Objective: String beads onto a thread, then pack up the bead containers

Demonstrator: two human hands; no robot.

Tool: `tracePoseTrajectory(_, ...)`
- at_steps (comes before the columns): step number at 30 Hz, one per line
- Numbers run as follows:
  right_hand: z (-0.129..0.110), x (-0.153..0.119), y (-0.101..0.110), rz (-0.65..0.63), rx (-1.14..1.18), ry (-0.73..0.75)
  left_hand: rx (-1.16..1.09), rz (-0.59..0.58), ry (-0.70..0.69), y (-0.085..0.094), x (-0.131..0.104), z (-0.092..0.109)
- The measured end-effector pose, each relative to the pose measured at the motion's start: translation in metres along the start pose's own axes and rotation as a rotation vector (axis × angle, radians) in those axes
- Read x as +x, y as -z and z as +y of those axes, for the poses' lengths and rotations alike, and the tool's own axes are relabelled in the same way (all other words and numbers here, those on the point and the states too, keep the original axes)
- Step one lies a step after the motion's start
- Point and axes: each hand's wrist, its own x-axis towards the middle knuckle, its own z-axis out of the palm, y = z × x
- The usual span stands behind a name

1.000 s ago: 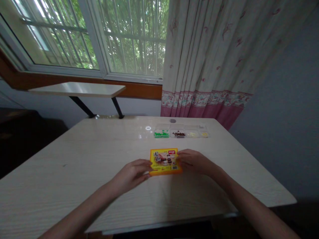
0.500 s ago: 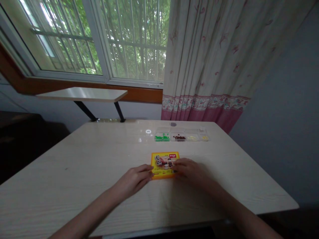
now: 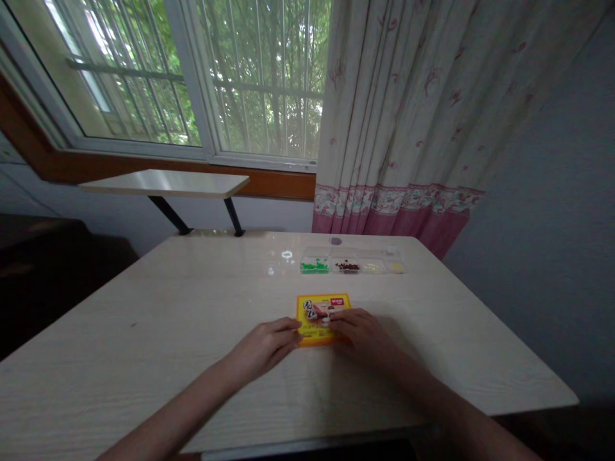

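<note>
A flat yellow board game box (image 3: 319,308) with an orange rim lies on the table; its lid shows a printed picture, dark characters and a red label. My left hand (image 3: 271,342) grips the box's left edge, fingertips on the lid's corner area and thumb at the near side. Over the right part of the lid rests my right hand (image 3: 362,333), its fingers bent across the printed picture and holding the right edge. Its thumb is mostly hidden in shadow.
Behind the box stands a clear compartment tray (image 3: 331,269) with small green, dark brown and pale yellow pieces. A raised shelf (image 3: 192,184) on black legs is at the table's (image 3: 168,320) back left. A patterned curtain (image 3: 379,141) hangs behind.
The view has shifted slightly, so everything sits a little further right. My right fingers reach slightly further left over the lid; both hands stay on the box.
</note>
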Motion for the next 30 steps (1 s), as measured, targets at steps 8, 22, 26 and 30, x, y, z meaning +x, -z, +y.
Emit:
tracePoseTrajectory(8,0.002,-0.005,-0.003,0.007,-0.070,-0.011,-0.038,-0.041,0.030,-0.009,0.010,0.003)
tracePoseTrajectory(22,0.081,-0.059,0.018,0.059,-0.076,-0.178,-0.389,0.064,0.247,-0.007,0.014,-0.024)
tracePoseTrajectory(26,0.104,-0.074,0.025,0.077,-0.059,-0.185,-0.632,0.111,0.496,-0.009,0.027,-0.056)
tracePoseTrajectory(30,0.108,-0.072,0.029,0.057,0.009,-0.142,-0.690,0.268,0.582,-0.011,0.048,-0.093)
